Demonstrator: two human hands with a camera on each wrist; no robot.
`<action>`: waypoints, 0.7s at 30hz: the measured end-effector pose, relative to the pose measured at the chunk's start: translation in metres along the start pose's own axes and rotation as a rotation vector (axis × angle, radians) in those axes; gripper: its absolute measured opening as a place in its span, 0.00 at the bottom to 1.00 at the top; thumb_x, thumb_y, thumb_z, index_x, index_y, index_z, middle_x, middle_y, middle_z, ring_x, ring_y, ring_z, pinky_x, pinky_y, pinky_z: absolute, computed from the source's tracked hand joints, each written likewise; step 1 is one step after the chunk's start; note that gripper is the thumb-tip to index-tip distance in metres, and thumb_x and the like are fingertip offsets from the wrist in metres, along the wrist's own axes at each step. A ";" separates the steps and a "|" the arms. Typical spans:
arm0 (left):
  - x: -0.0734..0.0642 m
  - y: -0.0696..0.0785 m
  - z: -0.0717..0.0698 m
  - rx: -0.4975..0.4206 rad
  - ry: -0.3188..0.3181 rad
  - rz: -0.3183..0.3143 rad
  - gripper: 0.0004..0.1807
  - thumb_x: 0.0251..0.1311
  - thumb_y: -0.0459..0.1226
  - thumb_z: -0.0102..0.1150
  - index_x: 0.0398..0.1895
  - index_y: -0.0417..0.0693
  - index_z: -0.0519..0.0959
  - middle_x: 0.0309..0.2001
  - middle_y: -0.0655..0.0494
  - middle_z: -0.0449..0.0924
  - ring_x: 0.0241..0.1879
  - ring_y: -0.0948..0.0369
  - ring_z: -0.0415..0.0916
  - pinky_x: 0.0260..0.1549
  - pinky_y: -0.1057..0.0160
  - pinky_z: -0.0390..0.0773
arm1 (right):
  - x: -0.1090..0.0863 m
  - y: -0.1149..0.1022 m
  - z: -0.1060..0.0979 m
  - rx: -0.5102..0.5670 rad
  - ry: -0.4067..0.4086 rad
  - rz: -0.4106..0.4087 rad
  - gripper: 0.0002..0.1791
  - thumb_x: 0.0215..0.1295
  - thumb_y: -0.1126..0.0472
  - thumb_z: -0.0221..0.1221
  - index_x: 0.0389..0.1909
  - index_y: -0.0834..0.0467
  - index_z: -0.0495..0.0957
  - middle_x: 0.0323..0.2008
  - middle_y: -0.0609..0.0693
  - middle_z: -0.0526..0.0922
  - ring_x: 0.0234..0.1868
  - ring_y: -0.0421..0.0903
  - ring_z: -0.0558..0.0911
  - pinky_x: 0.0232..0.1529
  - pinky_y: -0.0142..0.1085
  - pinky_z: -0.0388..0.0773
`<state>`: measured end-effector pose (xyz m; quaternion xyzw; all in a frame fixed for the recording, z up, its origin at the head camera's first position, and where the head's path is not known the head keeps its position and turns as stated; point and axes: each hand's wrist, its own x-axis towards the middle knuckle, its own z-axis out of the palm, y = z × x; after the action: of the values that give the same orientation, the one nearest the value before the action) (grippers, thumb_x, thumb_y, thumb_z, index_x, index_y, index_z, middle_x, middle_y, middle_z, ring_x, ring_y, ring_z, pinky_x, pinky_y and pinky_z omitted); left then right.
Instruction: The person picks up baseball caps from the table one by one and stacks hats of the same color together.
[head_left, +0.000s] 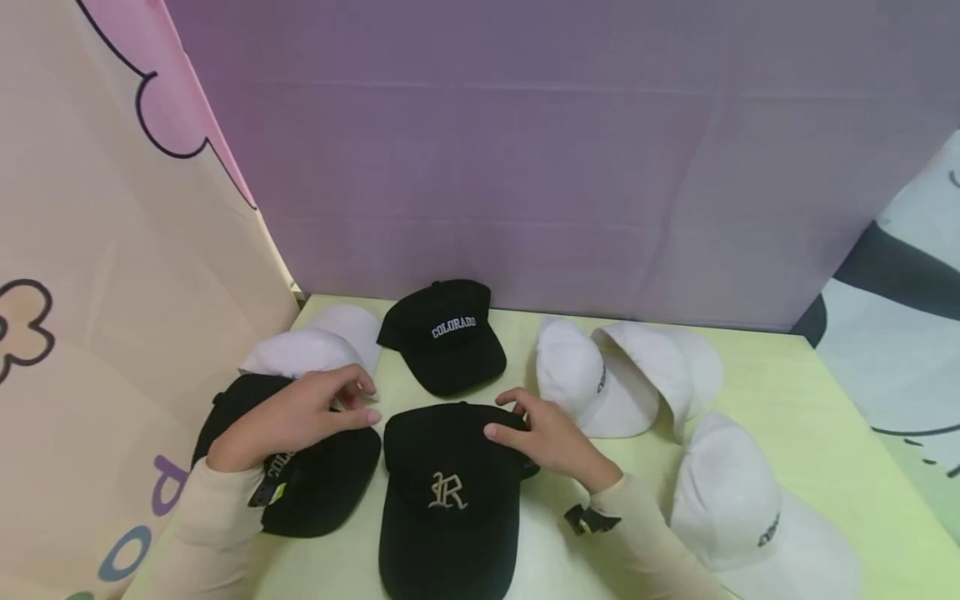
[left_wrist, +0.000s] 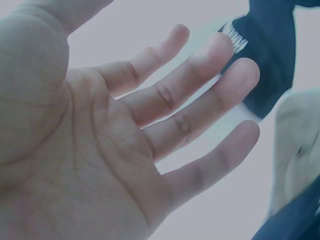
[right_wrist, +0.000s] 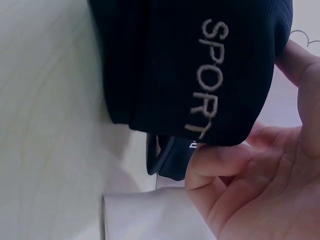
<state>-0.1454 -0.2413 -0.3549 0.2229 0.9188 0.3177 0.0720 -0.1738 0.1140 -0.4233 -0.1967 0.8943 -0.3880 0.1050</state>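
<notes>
A black cap (head_left: 450, 525) with a tan letter R lies at the front middle, its brim toward me. My right hand (head_left: 555, 442) holds the right side of its crown, thumb on top and fingers bent at the edge. In the right wrist view, the word SPORT shows on the same black cap (right_wrist: 175, 75) beside the curled fingers (right_wrist: 215, 165). My left hand (head_left: 300, 417) hovers over another black cap (head_left: 330, 483) at the left, partly hiding its lettering. Its fingers (left_wrist: 215, 110) are spread and loose, holding nothing, in the left wrist view.
A black COLORADO cap (head_left: 450, 342) stands at the back middle. White caps lie at the back left (head_left: 307, 350), at the back right (head_left: 585, 383) and at the front right (head_left: 742, 508). A purple curtain (head_left: 525, 167) borders the pale yellow table (head_left: 795, 392).
</notes>
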 end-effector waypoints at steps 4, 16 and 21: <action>-0.019 -0.004 -0.023 0.040 0.120 -0.025 0.10 0.67 0.46 0.66 0.42 0.51 0.78 0.33 0.63 0.81 0.35 0.67 0.77 0.38 0.67 0.77 | 0.000 0.001 0.002 0.003 0.012 -0.019 0.29 0.65 0.41 0.66 0.60 0.54 0.77 0.41 0.51 0.82 0.35 0.43 0.76 0.34 0.36 0.73; -0.057 -0.044 -0.064 0.260 0.197 -0.417 0.29 0.68 0.51 0.62 0.53 0.31 0.76 0.46 0.30 0.79 0.43 0.39 0.78 0.40 0.44 0.75 | -0.001 -0.001 0.003 0.006 0.025 -0.026 0.27 0.67 0.43 0.66 0.61 0.54 0.77 0.47 0.52 0.85 0.44 0.46 0.79 0.45 0.41 0.76; -0.061 -0.055 -0.066 0.225 0.048 -0.544 0.40 0.71 0.59 0.54 0.59 0.26 0.67 0.49 0.24 0.76 0.46 0.35 0.77 0.41 0.41 0.75 | -0.001 0.001 0.005 0.001 0.033 -0.019 0.27 0.68 0.44 0.65 0.61 0.54 0.76 0.53 0.52 0.84 0.50 0.49 0.80 0.53 0.46 0.76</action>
<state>-0.1290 -0.3440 -0.3373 -0.0328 0.9757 0.1880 0.1077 -0.1710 0.1118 -0.4273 -0.1986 0.8939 -0.3924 0.0867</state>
